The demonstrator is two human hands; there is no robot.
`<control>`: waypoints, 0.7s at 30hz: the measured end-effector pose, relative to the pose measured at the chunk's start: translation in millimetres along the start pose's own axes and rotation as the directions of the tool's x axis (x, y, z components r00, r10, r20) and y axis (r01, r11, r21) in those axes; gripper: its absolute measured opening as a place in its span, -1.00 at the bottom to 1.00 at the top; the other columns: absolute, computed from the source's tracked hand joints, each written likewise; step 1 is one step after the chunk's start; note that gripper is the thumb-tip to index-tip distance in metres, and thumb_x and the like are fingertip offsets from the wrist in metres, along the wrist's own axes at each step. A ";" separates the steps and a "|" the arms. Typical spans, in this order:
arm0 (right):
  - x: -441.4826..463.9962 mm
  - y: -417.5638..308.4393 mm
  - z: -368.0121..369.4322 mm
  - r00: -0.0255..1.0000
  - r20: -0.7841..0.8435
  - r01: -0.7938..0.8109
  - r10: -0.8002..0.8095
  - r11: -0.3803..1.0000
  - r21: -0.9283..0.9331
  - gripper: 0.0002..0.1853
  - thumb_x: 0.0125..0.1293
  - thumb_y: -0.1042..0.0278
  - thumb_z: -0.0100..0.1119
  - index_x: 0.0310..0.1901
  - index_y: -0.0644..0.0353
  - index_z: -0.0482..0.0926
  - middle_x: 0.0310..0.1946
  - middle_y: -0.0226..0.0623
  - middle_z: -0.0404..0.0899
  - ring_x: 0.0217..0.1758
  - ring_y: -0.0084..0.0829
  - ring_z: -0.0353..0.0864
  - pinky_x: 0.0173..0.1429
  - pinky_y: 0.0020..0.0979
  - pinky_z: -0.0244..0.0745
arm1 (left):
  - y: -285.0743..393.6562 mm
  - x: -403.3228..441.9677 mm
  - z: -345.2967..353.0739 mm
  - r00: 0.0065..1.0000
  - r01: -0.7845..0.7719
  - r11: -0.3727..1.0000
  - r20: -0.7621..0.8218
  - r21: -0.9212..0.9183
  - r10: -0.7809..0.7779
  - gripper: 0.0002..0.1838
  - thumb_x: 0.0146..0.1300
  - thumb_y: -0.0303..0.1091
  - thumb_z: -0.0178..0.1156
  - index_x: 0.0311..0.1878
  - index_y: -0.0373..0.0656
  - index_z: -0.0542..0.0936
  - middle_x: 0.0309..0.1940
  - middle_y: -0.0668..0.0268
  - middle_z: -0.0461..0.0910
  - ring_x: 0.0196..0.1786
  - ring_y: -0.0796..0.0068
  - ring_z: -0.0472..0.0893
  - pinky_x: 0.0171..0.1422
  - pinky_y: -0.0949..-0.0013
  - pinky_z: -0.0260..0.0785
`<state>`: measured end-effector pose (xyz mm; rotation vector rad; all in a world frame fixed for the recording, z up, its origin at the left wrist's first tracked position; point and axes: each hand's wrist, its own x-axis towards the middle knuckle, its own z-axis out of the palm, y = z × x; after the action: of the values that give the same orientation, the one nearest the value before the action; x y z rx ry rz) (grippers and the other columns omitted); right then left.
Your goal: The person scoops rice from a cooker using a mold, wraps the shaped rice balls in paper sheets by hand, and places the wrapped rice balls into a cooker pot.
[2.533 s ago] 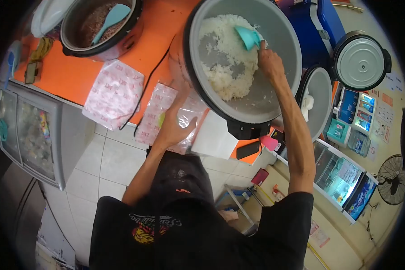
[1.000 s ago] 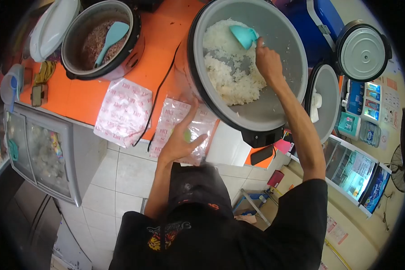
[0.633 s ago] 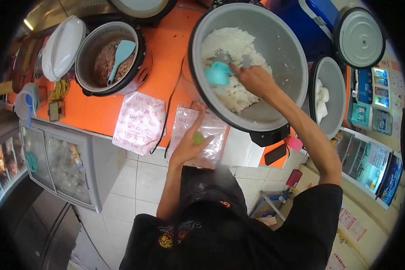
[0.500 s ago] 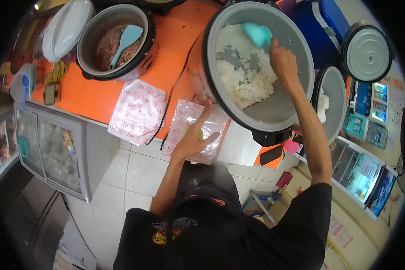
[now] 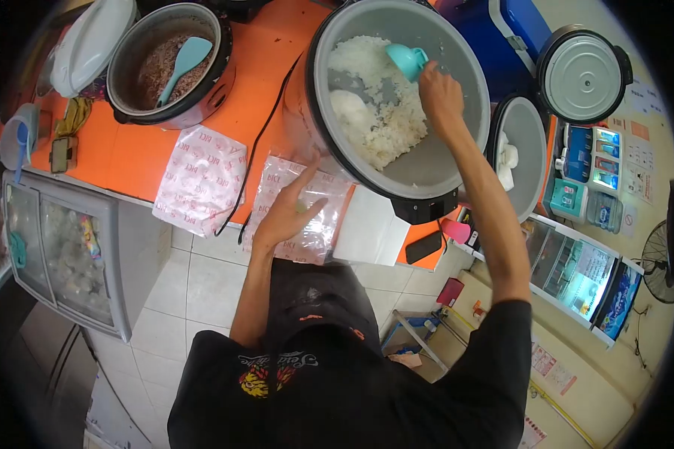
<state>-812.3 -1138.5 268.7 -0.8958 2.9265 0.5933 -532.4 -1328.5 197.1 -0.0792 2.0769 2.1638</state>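
My right hand (image 5: pixel 441 96) is closed round the handle of a turquoise scoop (image 5: pixel 406 60) inside a large rice cooker (image 5: pixel 449 161). White rice (image 5: pixel 397 135) lies in its pot, with a smooth rounded mound at the left and bare grey patches between the grains. The scoop is tilted at the far edge of the rice. My left hand (image 5: pixel 283 217) is open, fingers spread, over a clear plastic packet of printed wrapping sheets (image 5: pixel 292 243) at the counter edge. Whether it touches the packet I cannot tell.
Left on the orange counter (image 5: pixel 258 45) stand a smaller cooker (image 5: pixel 120 93) of brownish rice with a teal paddle (image 5: pixel 183 63), and a stack of printed sheets (image 5: pixel 202 176). A black cord (image 5: pixel 258 142) runs between. A phone (image 5: pixel 424 248) and another pot (image 5: pixel 528 150) are right.
The whole view has shifted, so the counter things sit further left. In the pot, the scoop has tilted and a rounded rice mound shows more plainly. My left hand stays open near the packet.
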 end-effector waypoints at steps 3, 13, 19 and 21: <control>42.4 -0.2 52.6 0.997 0.028 -0.071 0.068 0.992 0.100 -0.70 0.22 0.55 0.04 -0.01 0.46 0.47 -0.39 -0.01 0.66 -0.34 -0.07 0.72 -0.28 -0.10 0.62 | -3.5 0.5 6.1 0.998 -0.057 0.998 -0.028 0.005 0.057 -0.16 0.19 -0.43 0.27 0.50 -0.20 0.08 0.47 0.04 0.17 0.50 0.15 0.19 0.54 0.25 -0.01; 15.8 -12.2 -8.8 0.981 0.099 0.163 -0.166 0.986 0.042 -0.79 0.31 0.44 -0.05 -0.10 0.32 0.51 -0.31 -0.05 0.68 -0.20 -0.04 0.71 -0.18 -0.07 0.61 | 1.4 -0.1 8.4 0.999 -0.041 0.999 -0.025 0.030 0.041 -0.18 0.26 -0.46 0.20 0.52 -0.17 0.03 0.52 0.11 0.07 0.55 0.24 0.06 0.57 0.25 -0.11; 49.4 -8.5 55.6 0.986 0.148 -0.086 0.069 0.990 0.110 -0.66 0.29 0.43 0.00 0.08 0.33 0.46 -0.29 -0.04 0.68 -0.22 -0.05 0.72 -0.14 -0.08 0.61 | -5.1 6.4 -0.8 0.991 0.008 0.998 -0.130 -0.064 -0.016 -0.32 0.26 -0.47 0.19 0.44 -0.24 0.21 0.45 0.09 0.23 0.48 0.17 0.23 0.49 0.28 0.10; 31.3 -15.8 55.0 0.979 0.171 0.088 -0.111 0.987 0.135 -0.64 0.29 0.43 -0.01 0.11 0.33 0.43 -0.28 -0.02 0.68 -0.21 -0.05 0.71 -0.13 -0.07 0.61 | 1.8 11.1 1.4 0.982 0.017 0.998 -0.186 -0.062 -0.028 -0.32 0.26 -0.47 0.19 0.44 -0.25 0.21 0.44 0.09 0.23 0.48 0.17 0.25 0.48 0.28 0.13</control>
<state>-834.6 -1147.2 208.0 -0.9171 2.7075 0.4500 -543.6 -1326.4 197.5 -0.3231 2.0934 2.2857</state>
